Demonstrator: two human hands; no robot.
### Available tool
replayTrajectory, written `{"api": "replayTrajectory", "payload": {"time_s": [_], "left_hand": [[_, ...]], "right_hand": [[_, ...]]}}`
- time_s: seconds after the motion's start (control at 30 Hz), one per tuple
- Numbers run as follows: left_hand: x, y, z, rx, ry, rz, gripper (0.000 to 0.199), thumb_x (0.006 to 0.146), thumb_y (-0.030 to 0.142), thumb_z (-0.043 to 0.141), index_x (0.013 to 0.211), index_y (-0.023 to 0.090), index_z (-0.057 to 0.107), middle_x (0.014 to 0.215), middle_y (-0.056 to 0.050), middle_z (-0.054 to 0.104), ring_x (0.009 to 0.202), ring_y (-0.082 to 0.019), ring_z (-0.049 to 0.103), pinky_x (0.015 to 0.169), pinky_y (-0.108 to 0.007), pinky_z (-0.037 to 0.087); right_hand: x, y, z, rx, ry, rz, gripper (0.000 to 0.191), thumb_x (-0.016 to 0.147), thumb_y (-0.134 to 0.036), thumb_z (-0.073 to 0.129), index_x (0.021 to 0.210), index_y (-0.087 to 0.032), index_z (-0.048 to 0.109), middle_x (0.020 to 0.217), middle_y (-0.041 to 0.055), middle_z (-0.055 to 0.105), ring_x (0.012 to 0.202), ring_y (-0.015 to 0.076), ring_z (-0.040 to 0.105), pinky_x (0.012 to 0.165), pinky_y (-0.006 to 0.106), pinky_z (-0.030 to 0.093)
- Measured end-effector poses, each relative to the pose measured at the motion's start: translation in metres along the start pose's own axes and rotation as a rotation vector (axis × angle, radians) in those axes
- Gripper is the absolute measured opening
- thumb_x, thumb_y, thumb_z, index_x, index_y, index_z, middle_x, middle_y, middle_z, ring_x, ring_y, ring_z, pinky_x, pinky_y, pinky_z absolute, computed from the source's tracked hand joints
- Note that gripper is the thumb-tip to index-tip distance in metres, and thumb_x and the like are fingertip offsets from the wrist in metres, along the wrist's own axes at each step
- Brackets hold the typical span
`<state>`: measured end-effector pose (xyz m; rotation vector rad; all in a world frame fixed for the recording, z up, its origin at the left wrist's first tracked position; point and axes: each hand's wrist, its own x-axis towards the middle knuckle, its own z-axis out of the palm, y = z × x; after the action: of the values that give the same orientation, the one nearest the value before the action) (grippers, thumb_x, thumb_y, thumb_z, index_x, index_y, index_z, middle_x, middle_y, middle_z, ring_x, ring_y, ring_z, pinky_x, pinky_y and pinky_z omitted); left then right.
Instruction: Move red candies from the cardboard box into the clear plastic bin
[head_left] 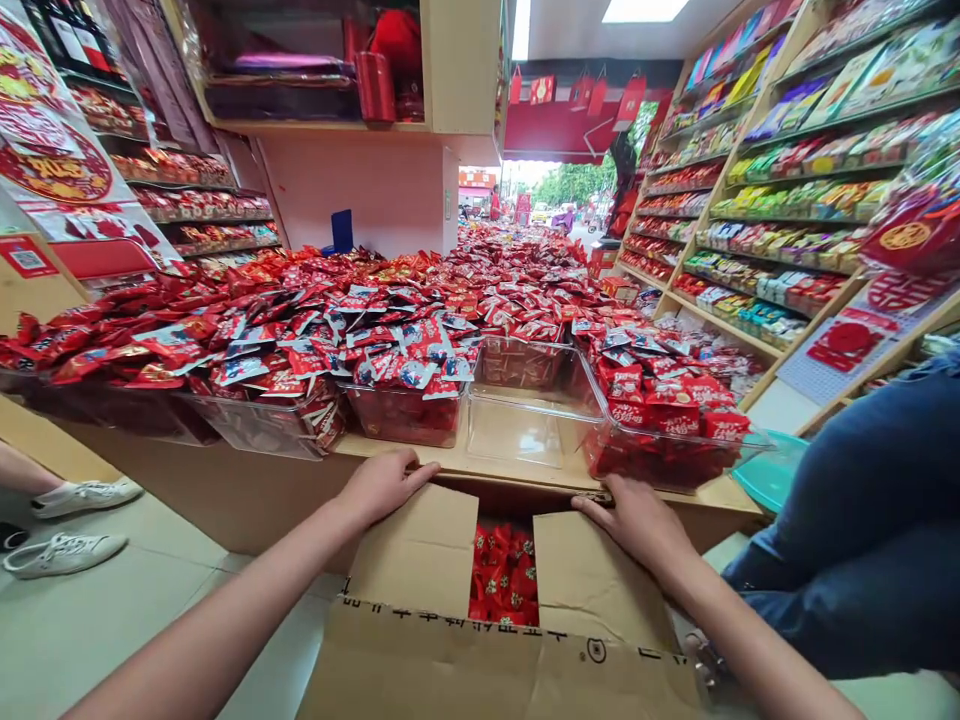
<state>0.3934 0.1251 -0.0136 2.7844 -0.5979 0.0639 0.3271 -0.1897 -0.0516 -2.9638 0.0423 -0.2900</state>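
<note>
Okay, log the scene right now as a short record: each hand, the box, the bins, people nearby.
Left hand: at the far left of the box, on the left flap; grip closure unclear
Right hand: at the far right, by the right flap; grip closure unclear
Cardboard box: flaps parted in the middle
Box contents: red packets, seen through the gap
Transparent bin: beyond the box, between bins heaped with packets
People: legs in jeans at right; white shoes at left
</note>
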Motion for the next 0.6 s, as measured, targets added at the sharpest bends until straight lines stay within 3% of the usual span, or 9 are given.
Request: {"api": "replayTrajectory", "payload": {"time_s": [0.07, 0.1, 0.17, 0.23, 0.27, 0.33, 0.43, 0.53, 0.6], "left_hand": [[-0.006, 0.019, -0.002, 0.037, 0.032, 0.14, 0.038, 0.082, 0.04, 0.029, 0.087, 0.015, 0.058, 0.091, -0.012, 0.06, 0.087, -0.023, 0.05, 0.073, -0.033, 0.034], [-0.009, 0.03, 0.0, 0.049, 0.015, 0.257, 0.033, 0.082, 0.036, 0.03, 0.083, 0.018, 0.058, 0.089, -0.009, 0.06, 0.087, -0.021, 0.05, 0.077, -0.031, 0.033], [-0.014, 0.051, 0.007, 0.128, -0.146, 0.722, 0.027, 0.083, 0.029, 0.032, 0.079, 0.02, 0.058, 0.079, -0.005, 0.063, 0.079, -0.018, 0.053, 0.076, -0.031, 0.035], [-0.018, 0.067, 0.014, 0.217, -0.226, 0.924, 0.025, 0.082, 0.03, 0.036, 0.075, 0.02, 0.058, 0.07, -0.003, 0.065, 0.069, -0.017, 0.056, 0.08, -0.035, 0.035], [-0.019, 0.072, 0.015, 0.263, -0.238, 0.956, 0.026, 0.082, 0.032, 0.038, 0.072, 0.02, 0.058, 0.066, -0.003, 0.065, 0.065, -0.017, 0.056, 0.083, -0.037, 0.034], [-0.022, 0.079, 0.004, 0.35, -0.218, 0.954, 0.031, 0.081, 0.034, 0.038, 0.065, 0.019, 0.059, 0.06, -0.004, 0.065, 0.06, -0.018, 0.056, 0.083, -0.04, 0.034], [-0.026, 0.074, -0.04, 0.433, -0.188, 0.845, 0.033, 0.08, 0.035, 0.038, 0.06, 0.019, 0.059, 0.053, -0.005, 0.063, 0.055, -0.02, 0.056, 0.072, -0.039, 0.038], [-0.039, 0.042, -0.083, 0.467, -0.266, 0.524, 0.021, 0.07, 0.034, 0.049, 0.058, 0.021, 0.059, 0.053, -0.005, 0.061, 0.052, -0.021, 0.056, 0.057, -0.035, 0.04], [-0.055, 0.005, -0.091, 0.362, -0.277, 0.291, 0.021, 0.066, 0.04, 0.052, 0.06, 0.022, 0.061, 0.057, -0.005, 0.061, 0.052, -0.022, 0.056, 0.053, -0.033, 0.041]], "right_hand": [[-0.009, -0.021, -0.008, -0.083, 0.12, -0.186, 0.035, 0.082, -0.042, 0.037, 0.085, -0.014, 0.058, 0.085, 0.0142, 0.061, 0.081, 0.0251, 0.052, 0.069, 0.034, 0.037], [-0.013, -0.033, -0.011, -0.068, 0.1, -0.346, 0.031, 0.084, -0.036, 0.037, 0.084, -0.015, 0.059, 0.085, 0.0124, 0.061, 0.082, 0.0233, 0.05, 0.072, 0.034, 0.037], [-0.018, -0.055, -0.012, 0.032, -0.091, -0.692, 0.03, 0.085, -0.033, 0.037, 0.08, -0.019, 0.062, 0.079, 0.0069, 0.062, 0.085, 0.0197, 0.049, 0.08, 0.034, 0.035], [-0.021, -0.07, -0.012, 0.085, -0.271, -0.892, 0.035, 0.085, -0.038, 0.036, 0.074, -0.02, 0.063, 0.071, 0.0037, 0.063, 0.085, 0.0181, 0.049, 0.092, 0.039, 0.026], [-0.022, -0.074, -0.014, 0.08, -0.318, -0.928, 0.039, 0.085, -0.04, 0.034, 0.07, -0.02, 0.064, 0.068, 0.0031, 0.063, 0.083, 0.0176, 0.049, 0.096, 0.041, 0.021], [-0.025, -0.077, -0.025, 0.041, -0.331, -0.931, 0.044, 0.087, -0.039, 0.031, 0.064, -0.019, 0.063, 0.063, 0.0028, 0.062, 0.076, 0.0162, 0.05, 0.098, 0.043, 0.016], [-0.033, -0.073, -0.063, -0.02, -0.27, -0.896, 0.046, 0.086, -0.042, 0.032, 0.056, -0.019, 0.06, 0.054, 0.0021, 0.058, 0.066, 0.0152, 0.049, 0.096, 0.043, 0.02], [-0.052, -0.055, -0.102, -0.139, -0.19, -0.767, 0.043, 0.082, -0.041, 0.04, 0.048, -0.021, 0.056, 0.045, 0.001, 0.053, 0.054, 0.0146, 0.048, 0.092, 0.048, 0.024], [-0.072, -0.029, -0.111, -0.256, -0.168, -0.6, 0.038, 0.077, -0.042, 0.046, 0.047, -0.021, 0.056, 0.048, 0.0033, 0.055, 0.053, 0.0177, 0.05, 0.084, 0.052, 0.031]]}}
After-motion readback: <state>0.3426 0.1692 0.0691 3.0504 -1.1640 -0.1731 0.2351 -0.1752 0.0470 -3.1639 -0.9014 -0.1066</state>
